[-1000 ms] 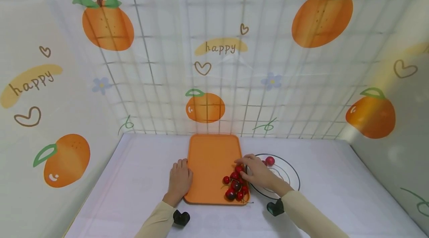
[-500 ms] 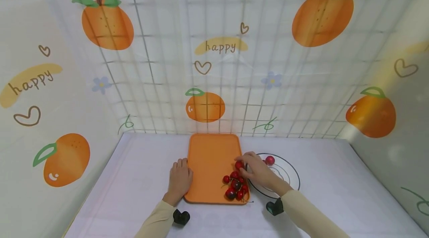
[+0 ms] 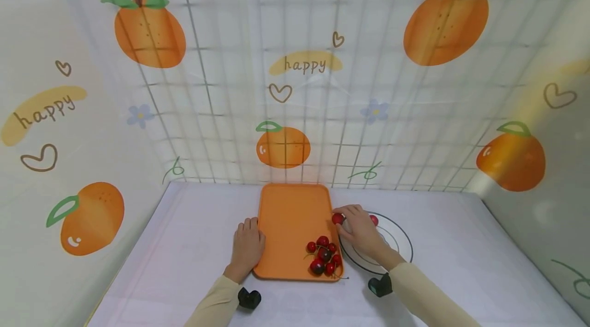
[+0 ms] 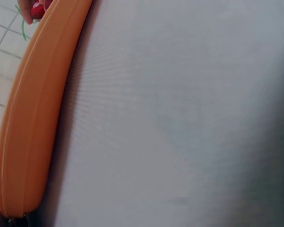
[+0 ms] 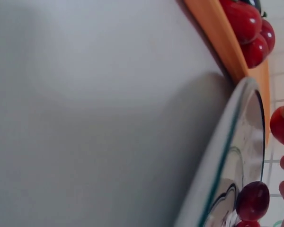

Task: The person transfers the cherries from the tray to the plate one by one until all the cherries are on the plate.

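Note:
In the head view, my right hand (image 3: 363,235) pinches a red cherry (image 3: 338,218) between thumb and fingers, at the left rim of a white plate (image 3: 411,247). That held cherry (image 5: 281,126) also shows in the right wrist view, above the plate's rim. A dark cherry (image 5: 252,201) lies on the plate, with part of a brighter one beside it. Several cherries (image 3: 324,254), some with stems, are bunched at the near right corner of the orange tray (image 3: 290,219). At the tray's left edge rests my left hand (image 3: 247,246), holding nothing that shows.
The tray and plate stand side by side on a white-covered table (image 3: 184,235). A curtain (image 3: 221,86) printed with oranges hangs behind, and similar sheets close off both sides. Black heart-shaped pieces (image 3: 249,299) sit at the wrists.
My right hand has lifted a cherry from the far end of the bunch and carried it right, over the tray's edge to the plate's rim. The left hand has stayed put.

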Available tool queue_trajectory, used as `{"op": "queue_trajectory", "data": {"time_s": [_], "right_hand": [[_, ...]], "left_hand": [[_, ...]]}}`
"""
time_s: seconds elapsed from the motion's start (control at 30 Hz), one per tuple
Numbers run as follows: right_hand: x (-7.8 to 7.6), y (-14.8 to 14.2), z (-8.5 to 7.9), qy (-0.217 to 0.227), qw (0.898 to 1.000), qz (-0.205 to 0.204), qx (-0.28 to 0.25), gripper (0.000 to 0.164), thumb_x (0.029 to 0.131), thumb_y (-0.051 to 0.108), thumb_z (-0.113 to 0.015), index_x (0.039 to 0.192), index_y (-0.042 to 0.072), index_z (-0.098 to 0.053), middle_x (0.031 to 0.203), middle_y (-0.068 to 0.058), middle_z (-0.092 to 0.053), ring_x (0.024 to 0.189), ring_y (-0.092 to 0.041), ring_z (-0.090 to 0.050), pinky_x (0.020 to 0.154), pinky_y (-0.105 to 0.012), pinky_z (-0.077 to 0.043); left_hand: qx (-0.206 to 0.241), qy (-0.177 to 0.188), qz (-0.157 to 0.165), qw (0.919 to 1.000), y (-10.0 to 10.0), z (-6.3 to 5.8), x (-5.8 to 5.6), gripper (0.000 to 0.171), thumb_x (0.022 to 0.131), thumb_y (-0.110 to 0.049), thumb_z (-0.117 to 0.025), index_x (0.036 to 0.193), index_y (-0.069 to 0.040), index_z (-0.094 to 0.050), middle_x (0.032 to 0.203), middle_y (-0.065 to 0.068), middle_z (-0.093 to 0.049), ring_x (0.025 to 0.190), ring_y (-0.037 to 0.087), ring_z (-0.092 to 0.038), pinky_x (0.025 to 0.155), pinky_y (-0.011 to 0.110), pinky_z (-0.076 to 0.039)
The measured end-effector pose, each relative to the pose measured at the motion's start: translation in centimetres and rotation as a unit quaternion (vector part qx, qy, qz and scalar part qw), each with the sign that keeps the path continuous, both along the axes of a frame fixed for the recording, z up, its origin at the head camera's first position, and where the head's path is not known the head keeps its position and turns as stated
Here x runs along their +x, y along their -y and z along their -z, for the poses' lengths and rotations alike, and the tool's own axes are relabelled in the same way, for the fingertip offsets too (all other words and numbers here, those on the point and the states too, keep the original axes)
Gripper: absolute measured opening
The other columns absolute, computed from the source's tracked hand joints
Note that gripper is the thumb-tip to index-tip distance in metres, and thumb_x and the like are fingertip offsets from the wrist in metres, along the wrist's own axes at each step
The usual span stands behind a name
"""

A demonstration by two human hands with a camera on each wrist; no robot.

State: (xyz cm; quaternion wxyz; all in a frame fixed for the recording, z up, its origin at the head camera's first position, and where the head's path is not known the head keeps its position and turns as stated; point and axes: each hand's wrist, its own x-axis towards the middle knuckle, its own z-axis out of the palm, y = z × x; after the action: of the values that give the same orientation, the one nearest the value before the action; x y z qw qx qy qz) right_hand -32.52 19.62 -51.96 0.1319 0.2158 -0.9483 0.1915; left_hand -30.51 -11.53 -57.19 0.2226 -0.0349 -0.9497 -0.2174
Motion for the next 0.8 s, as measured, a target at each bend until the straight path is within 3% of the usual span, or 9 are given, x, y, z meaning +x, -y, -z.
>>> {"op": "queue_trajectory", "data": {"time_s": [0.33,0.8], "right_hand": [[0.0,-0.8,0.4,-0.002,0.998,0.056,0.005,0.037,0.094,0.022,-0.07,0.127,0.007,-0.065,0.126,-0.015,-0.068,0.121,-0.035,-0.055,0.104,-0.057,-0.047],[0.4,-1.6,0.4,0.006,0.996,0.089,0.01,0.04,0.095,0.022,-0.068,0.13,0.003,-0.064,0.127,-0.019,-0.068,0.121,-0.038,-0.054,0.105,-0.058,-0.047]], "left_hand": [[-0.007,0.004,0.003,1.0,0.1,0.3,-0.1,0.031,0.096,-0.012,-0.057,0.122,0.005,-0.061,0.105,0.018,-0.062,0.085,0.031,-0.052,0.077,0.044,-0.048],[-0.013,0.01,-0.001,0.9999,0.0,0.0,0.1,0.032,0.095,-0.01,-0.057,0.123,0.005,-0.061,0.106,0.018,-0.062,0.087,0.03,-0.053,0.079,0.044,-0.048]]}}
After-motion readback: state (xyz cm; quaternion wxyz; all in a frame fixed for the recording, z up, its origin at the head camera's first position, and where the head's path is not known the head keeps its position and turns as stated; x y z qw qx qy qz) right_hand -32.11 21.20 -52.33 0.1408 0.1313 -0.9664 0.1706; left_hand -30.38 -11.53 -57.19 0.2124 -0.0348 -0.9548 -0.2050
